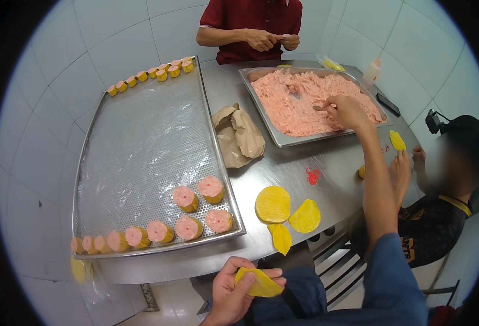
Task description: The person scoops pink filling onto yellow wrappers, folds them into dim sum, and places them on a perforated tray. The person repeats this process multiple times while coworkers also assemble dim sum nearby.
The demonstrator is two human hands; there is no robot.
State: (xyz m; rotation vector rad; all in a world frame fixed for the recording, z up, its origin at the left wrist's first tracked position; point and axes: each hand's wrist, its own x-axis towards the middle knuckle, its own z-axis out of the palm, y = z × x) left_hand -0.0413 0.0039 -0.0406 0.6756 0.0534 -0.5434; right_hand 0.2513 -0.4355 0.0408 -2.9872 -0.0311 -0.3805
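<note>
White tiles [120, 38] are backing the surface [340, 155]. Lower centre, the left hand [235, 289] is loosely gripping a yellow wrapper [260, 283]; upper right, the right hand [346, 111] is pinching a tool [319, 108] over pink filling [283, 95].

So it's one head view, from the left camera of a side-by-side fisheye pair worn on the person's head. It looks down and forward across a steel table [288, 168], pretty close up: the wearer's left hand [228, 294] is down near the bottom edge, and the right hand [347, 112] is further up. Far side, it catches a person in dark red [250, 16] and tiled walls [120, 32]. Super wide lens, so straight edges bow and the corners go black.
</note>
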